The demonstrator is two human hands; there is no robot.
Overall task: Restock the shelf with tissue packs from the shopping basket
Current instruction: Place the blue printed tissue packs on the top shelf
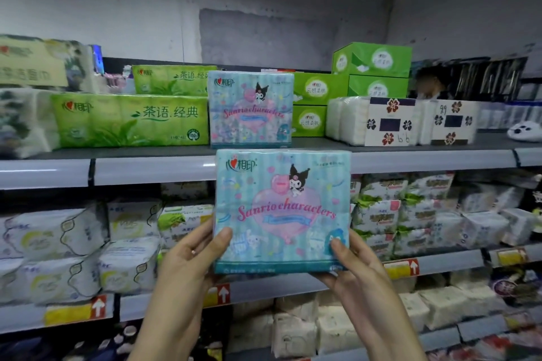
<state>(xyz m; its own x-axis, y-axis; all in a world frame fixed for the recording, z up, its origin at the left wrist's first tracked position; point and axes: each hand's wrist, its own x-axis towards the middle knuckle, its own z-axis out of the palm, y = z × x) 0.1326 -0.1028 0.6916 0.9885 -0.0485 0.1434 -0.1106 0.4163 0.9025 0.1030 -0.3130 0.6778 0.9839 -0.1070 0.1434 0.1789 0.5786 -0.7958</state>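
Head view: left hand grip, right hand grip both clasp blue tissue pack lower corners; thumbs on front.

Held pack: blue w/ pink heart, upright, front to cam, in air before top shelf edge.
Shelf pack: same print, upright on shelf, just above held one.

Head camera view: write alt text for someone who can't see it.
A left hand and right hand hold a blue Sanrio tissue pack upright, just below a matching pack standing on the top shelf between green tissue packs and green boxes.
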